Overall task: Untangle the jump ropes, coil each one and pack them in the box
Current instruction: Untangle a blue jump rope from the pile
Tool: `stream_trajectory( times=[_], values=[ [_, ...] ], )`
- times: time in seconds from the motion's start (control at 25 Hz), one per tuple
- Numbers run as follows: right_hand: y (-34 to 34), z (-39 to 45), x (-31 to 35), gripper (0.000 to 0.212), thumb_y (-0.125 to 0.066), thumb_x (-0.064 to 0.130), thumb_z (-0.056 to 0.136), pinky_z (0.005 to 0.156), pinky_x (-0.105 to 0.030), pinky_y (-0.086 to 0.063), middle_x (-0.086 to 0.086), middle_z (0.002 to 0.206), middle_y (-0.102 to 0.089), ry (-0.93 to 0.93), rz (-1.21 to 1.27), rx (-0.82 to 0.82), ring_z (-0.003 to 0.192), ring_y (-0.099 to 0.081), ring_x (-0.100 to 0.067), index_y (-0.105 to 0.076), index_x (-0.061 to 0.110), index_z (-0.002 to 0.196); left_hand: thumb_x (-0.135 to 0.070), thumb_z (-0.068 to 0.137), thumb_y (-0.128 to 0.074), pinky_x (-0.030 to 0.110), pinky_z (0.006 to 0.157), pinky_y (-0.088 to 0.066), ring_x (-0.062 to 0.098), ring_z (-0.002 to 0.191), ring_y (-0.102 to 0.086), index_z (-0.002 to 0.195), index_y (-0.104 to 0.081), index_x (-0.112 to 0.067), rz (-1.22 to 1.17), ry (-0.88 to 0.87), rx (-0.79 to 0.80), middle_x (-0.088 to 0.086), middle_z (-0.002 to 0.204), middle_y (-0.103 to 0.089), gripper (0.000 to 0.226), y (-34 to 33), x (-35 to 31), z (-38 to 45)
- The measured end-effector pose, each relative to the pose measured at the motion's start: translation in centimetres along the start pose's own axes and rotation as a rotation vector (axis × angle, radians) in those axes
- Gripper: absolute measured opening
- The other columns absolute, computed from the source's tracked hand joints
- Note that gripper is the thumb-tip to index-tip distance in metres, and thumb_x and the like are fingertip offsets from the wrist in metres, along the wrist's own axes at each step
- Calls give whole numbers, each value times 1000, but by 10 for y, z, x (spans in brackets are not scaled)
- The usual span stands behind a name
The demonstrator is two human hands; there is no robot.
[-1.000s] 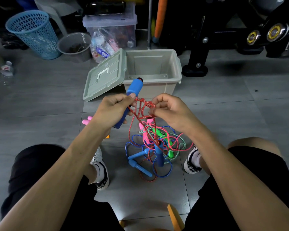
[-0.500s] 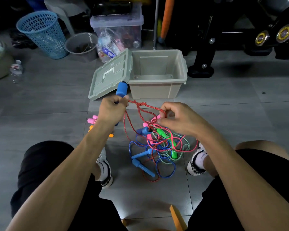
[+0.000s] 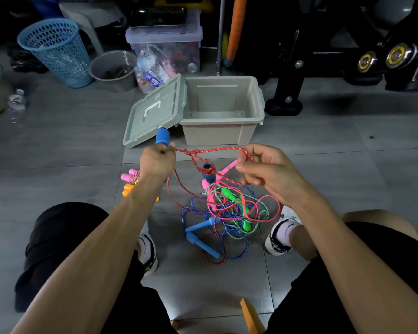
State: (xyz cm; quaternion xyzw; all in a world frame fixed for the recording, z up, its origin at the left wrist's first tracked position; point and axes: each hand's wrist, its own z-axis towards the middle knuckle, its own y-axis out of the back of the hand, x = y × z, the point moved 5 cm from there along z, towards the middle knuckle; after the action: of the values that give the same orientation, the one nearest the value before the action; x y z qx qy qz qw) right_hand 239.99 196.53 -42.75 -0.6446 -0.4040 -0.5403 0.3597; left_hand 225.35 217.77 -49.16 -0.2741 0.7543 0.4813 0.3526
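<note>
A grey tiled floor (image 3: 348,165) is seen, carrying all items; black gym equipment (image 3: 323,44) is noted along the far edge of the floor; a beige box (image 3: 222,131) stands open toward the far middle, its lid (image 3: 155,112) leaned against the box's left side; a blue mesh basket (image 3: 56,51) is placed at the far left, with a grey bucket (image 3: 114,68) just beside it and a clear storage bin (image 3: 167,44) behind the lid. A tangled pile of jump ropes (image 3: 227,213) lies on the floor between the person's two shoes, near of the box; blue, pink, green and red cords are interlaced, with light blue handles (image 3: 200,237) and a green handle (image 3: 232,198) among them. A coiled rope with pink handles (image 3: 129,175) and orange handles (image 3: 128,189) is seen left of the pile, partly hidden by the left forearm. A red speckled rope (image 3: 215,150) is stretched between both hands above the pile, knotted near the left hand. The left hand (image 3: 157,162) is recorded as closed round a blue foam handle (image 3: 162,136), whose top projects upward; the right hand (image 3: 263,169) is recorded with fingers curled, the red rope being pinched at the fingertips. A second blue foam handle (image 3: 208,173) hangs in the red rope's loops below the knot.
</note>
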Motion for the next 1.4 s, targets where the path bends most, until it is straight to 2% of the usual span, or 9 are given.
stream_trajectory(
  times=[0.16,0.28,0.48,0.64,0.84,0.96,1.12,1.28,1.4],
  values=[
    [6,3,-22,22,-74,45,78,47,-18,-33,10,58,-54,-121,-907,-78,50,-46,-2,-65,26,82,-42,93,-57,32,60,-52,22,56,-48,75,-64,-14,-75,-51,32,3,64,-51,34,-1,-13,-12],
    [2,7,-34,37,-68,40,87,41,-17,-29,10,46,-50,-166,-1000,14,47,-43,-7,-55,22,57,-42,93,-57,28,54,-48,18,57,-49,75,-63,-18,-96,-68,78,3,66,-53,31,-6,-18,-23],
    [10,14,-26,37,-62,33,93,46,-21,-26,1,52,-44,-41,-746,-185,47,-33,-8,-55,10,65,-42,92,-59,16,39,-41,4,46,-52,67,-64,-20,-66,-20,309,0,62,-56,33,-29,-11,-41],
    [8,14,-26,30,-62,31,93,57,-30,-38,-13,67,-60,-11,-666,-260,56,-47,-13,-64,6,76,-45,90,-61,17,41,-43,10,60,-61,67,-67,-19,7,-59,410,-2,64,-60,36,-42,-10,-51],
    [7,14,-30,20,-57,25,93,79,-48,-59,-4,82,-74,-88,-324,-280,76,-72,-17,-66,8,85,-45,91,-59,20,43,-46,14,56,-57,72,-68,-7,52,-85,435,2,60,-58,43,-52,-12,-62],
    [7,15,-25,19,-61,23,87,76,-37,-58,-3,79,-68,-44,-377,-326,71,-67,-14,-60,5,79,-43,92,-60,25,49,-47,19,63,-55,72,-66,-5,3,-121,433,0,60,-58,43,-53,-19,-65],
    [17,15,-21,23,-65,11,80,60,-24,-38,5,71,-48,33,-591,-428,58,-42,-6,-50,16,64,-38,90,-63,32,56,-49,21,66,-52,80,-64,4,12,-122,406,6,67,-57,43,-52,-17,-61],
    [21,17,-30,41,-64,-9,77,64,-29,-58,-10,82,-63,-82,-48,-451,73,-72,-13,-52,23,53,-38,90,-63,39,60,-55,19,64,-53,82,-68,0,53,-81,467,9,72,-59,39,-55,-14,-64],
    [21,22,-29,13,-70,7,66,68,-36,-60,-14,78,-66,-89,201,-454,79,-74,-27,-58,11,68,-34,91,-60,25,52,-50,14,58,-56,68,-66,-12,-20,-45,519,4,62,-60,32,-62,-16,-70]
  ],
)
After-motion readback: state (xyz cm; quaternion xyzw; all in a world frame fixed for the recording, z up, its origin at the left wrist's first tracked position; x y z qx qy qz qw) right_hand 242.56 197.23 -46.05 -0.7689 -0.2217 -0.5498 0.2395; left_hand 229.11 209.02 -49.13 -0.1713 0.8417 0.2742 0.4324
